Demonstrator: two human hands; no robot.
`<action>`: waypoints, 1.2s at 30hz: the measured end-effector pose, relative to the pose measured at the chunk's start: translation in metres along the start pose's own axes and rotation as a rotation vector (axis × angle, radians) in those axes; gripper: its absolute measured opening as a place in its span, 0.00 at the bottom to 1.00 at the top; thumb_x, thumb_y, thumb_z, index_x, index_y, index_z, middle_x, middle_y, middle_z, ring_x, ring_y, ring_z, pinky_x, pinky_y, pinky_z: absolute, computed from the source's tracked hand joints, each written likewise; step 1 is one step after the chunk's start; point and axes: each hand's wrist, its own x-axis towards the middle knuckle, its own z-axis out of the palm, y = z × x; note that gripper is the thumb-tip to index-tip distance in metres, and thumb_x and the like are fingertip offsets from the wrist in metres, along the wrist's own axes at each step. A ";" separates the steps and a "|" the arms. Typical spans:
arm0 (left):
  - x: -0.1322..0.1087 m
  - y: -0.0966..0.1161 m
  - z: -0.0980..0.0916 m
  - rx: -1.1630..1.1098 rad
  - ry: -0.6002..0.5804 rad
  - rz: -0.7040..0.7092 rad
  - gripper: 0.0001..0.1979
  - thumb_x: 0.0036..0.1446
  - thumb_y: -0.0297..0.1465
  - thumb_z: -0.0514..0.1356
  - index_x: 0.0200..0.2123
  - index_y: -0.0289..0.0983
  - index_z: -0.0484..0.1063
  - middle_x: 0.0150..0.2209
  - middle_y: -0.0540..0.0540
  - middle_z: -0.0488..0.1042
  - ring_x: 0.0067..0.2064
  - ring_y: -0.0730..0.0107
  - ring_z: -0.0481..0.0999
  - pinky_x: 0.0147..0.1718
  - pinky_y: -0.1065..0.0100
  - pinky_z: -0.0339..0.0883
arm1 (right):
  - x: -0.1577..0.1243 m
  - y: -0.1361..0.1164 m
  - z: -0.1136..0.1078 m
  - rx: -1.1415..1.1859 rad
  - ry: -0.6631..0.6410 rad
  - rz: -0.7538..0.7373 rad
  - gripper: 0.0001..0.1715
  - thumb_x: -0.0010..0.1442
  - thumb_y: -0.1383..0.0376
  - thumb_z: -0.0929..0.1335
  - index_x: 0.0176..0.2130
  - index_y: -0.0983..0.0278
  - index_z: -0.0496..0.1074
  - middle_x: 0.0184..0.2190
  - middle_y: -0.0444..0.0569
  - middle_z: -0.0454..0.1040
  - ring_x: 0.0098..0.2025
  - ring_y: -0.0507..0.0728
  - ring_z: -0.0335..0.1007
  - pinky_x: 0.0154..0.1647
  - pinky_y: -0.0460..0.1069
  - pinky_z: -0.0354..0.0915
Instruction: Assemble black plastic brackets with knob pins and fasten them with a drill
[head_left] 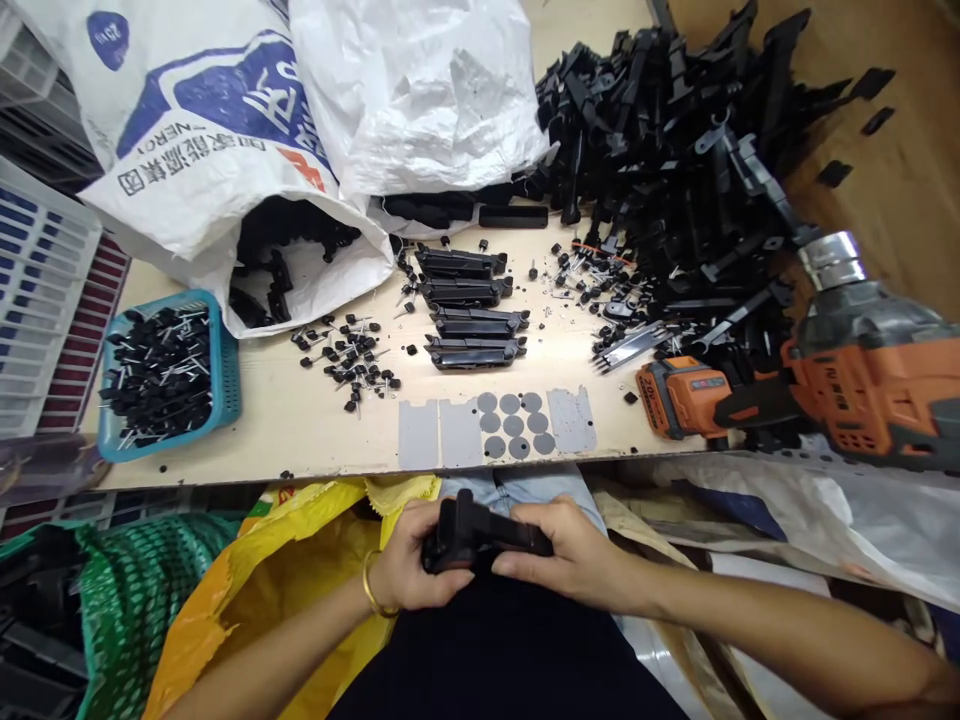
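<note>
Close to my body, below the table's front edge, I hold a black plastic part (472, 530) with an upright block at its left end. My left hand (416, 560) is closed round that left end, thumb along the near side. The fingers of my right hand (566, 550) grip its right end, with the thumb in front. My fingertips behind the part are hidden. On the table ahead lie several long black plastic pieces (476, 322) in a stacked row. Small black knobs with metal pins (352, 360) are scattered to their left.
A blue basket (231, 375) of pinned knobs stands left. White sacks (420, 90) lie at the back, beside a heap of black parts (667, 150). An orange power tool (862, 370) is at right. Grey discs (514, 425) lie near the front edge; a yellow sack (300, 570) hangs below.
</note>
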 end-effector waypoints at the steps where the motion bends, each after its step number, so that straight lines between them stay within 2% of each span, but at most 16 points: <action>1: -0.002 0.004 0.007 -0.073 0.066 -0.025 0.25 0.56 0.55 0.52 0.38 0.41 0.74 0.21 0.49 0.69 0.22 0.68 0.70 0.24 0.65 0.70 | 0.002 -0.002 0.006 0.086 0.043 0.000 0.26 0.59 0.48 0.66 0.22 0.62 0.58 0.16 0.38 0.52 0.19 0.46 0.46 0.19 0.44 0.46; 4: 0.007 0.021 0.018 -0.175 0.250 -0.004 0.25 0.59 0.54 0.49 0.49 0.44 0.70 0.31 0.46 0.71 0.31 0.63 0.74 0.30 0.60 0.73 | 0.014 -0.004 0.018 0.229 0.157 -0.082 0.27 0.58 0.42 0.64 0.26 0.62 0.60 0.20 0.39 0.58 0.22 0.48 0.52 0.22 0.45 0.53; 7: 0.030 0.040 0.018 -0.106 0.412 0.163 0.28 0.57 0.56 0.51 0.53 0.47 0.68 0.43 0.42 0.69 0.46 0.54 0.72 0.43 0.50 0.73 | 0.031 0.001 0.030 0.290 0.329 -0.196 0.30 0.58 0.37 0.58 0.40 0.59 0.65 0.34 0.47 0.69 0.35 0.56 0.66 0.35 0.50 0.65; 9: 0.046 0.045 0.015 -0.031 0.444 0.276 0.27 0.59 0.54 0.50 0.53 0.46 0.67 0.46 0.41 0.69 0.51 0.52 0.71 0.51 0.43 0.68 | 0.044 0.009 0.035 0.348 0.412 -0.243 0.34 0.59 0.36 0.52 0.48 0.55 0.64 0.44 0.50 0.70 0.45 0.61 0.69 0.42 0.55 0.68; 11: 0.059 0.039 0.010 0.075 0.416 0.347 0.25 0.60 0.50 0.51 0.55 0.44 0.65 0.49 0.40 0.70 0.53 0.51 0.71 0.56 0.40 0.63 | 0.060 0.018 0.025 0.338 0.419 -0.255 0.33 0.59 0.37 0.51 0.47 0.53 0.65 0.44 0.50 0.71 0.46 0.63 0.70 0.43 0.57 0.69; 13: 0.069 0.020 0.006 0.193 0.359 0.412 0.24 0.60 0.44 0.55 0.57 0.42 0.64 0.53 0.38 0.70 0.55 0.53 0.72 0.56 0.45 0.66 | 0.082 0.021 -0.005 0.248 0.431 -0.242 0.27 0.61 0.42 0.54 0.42 0.56 0.67 0.39 0.50 0.71 0.42 0.61 0.70 0.42 0.57 0.70; 15: 0.079 -0.006 0.007 0.346 0.266 0.441 0.23 0.59 0.37 0.58 0.58 0.39 0.64 0.56 0.37 0.70 0.56 0.56 0.72 0.53 0.53 0.70 | 0.115 0.015 -0.052 0.078 0.568 -0.269 0.20 0.61 0.48 0.60 0.40 0.59 0.68 0.37 0.50 0.71 0.41 0.60 0.69 0.44 0.56 0.69; 16: 0.084 -0.020 0.010 0.445 0.209 0.424 0.23 0.59 0.35 0.59 0.58 0.38 0.64 0.57 0.36 0.70 0.56 0.56 0.72 0.52 0.55 0.71 | 0.136 0.009 -0.078 -0.081 0.636 -0.292 0.18 0.62 0.50 0.61 0.40 0.60 0.68 0.38 0.51 0.71 0.42 0.60 0.68 0.46 0.57 0.67; 18: 0.095 -0.043 0.021 0.663 0.105 0.342 0.22 0.60 0.33 0.59 0.57 0.37 0.66 0.59 0.35 0.69 0.57 0.55 0.72 0.53 0.55 0.71 | 0.186 -0.004 -0.125 -0.478 0.657 -0.321 0.16 0.62 0.55 0.62 0.41 0.63 0.70 0.43 0.55 0.72 0.49 0.62 0.66 0.53 0.59 0.63; 19: 0.101 -0.051 0.028 0.761 0.066 0.297 0.22 0.60 0.34 0.60 0.57 0.36 0.66 0.60 0.34 0.68 0.58 0.53 0.71 0.53 0.54 0.70 | 0.212 -0.010 -0.144 -0.677 0.617 -0.312 0.16 0.62 0.58 0.63 0.45 0.65 0.71 0.48 0.57 0.71 0.53 0.64 0.63 0.57 0.61 0.59; 21: 0.111 -0.061 0.042 0.898 0.019 0.258 0.23 0.61 0.37 0.59 0.58 0.35 0.66 0.62 0.33 0.64 0.61 0.51 0.67 0.56 0.53 0.68 | 0.262 -0.018 -0.170 -0.951 0.533 -0.247 0.25 0.60 0.61 0.67 0.55 0.68 0.67 0.58 0.62 0.65 0.60 0.68 0.56 0.61 0.63 0.53; 24: 0.117 -0.066 0.053 0.973 -0.027 0.281 0.24 0.64 0.39 0.55 0.60 0.34 0.65 0.63 0.35 0.62 0.65 0.52 0.62 0.60 0.52 0.63 | 0.306 -0.015 -0.186 -1.105 0.332 -0.099 0.31 0.61 0.63 0.67 0.61 0.70 0.63 0.60 0.64 0.64 0.61 0.70 0.57 0.60 0.64 0.53; 27: 0.113 -0.071 0.049 0.974 -0.065 0.348 0.21 0.65 0.33 0.54 0.60 0.39 0.65 0.62 0.40 0.66 0.64 0.56 0.64 0.58 0.56 0.65 | 0.307 -0.001 -0.189 -1.126 0.247 -0.074 0.29 0.64 0.63 0.64 0.62 0.68 0.62 0.58 0.62 0.67 0.59 0.68 0.60 0.57 0.63 0.57; 31: 0.105 -0.085 0.042 1.039 0.000 0.375 0.21 0.65 0.26 0.53 0.60 0.40 0.65 0.62 0.42 0.66 0.64 0.57 0.64 0.56 0.57 0.66 | 0.278 0.017 -0.190 -1.140 0.206 -0.132 0.29 0.63 0.61 0.65 0.62 0.64 0.63 0.59 0.59 0.67 0.58 0.68 0.61 0.57 0.62 0.58; 36: 0.096 -0.087 0.052 1.048 0.042 0.378 0.21 0.65 0.29 0.52 0.61 0.36 0.64 0.63 0.42 0.64 0.65 0.58 0.62 0.61 0.58 0.61 | 0.260 0.023 -0.183 -1.143 0.182 -0.130 0.30 0.64 0.61 0.63 0.63 0.65 0.62 0.61 0.59 0.65 0.60 0.68 0.61 0.58 0.62 0.57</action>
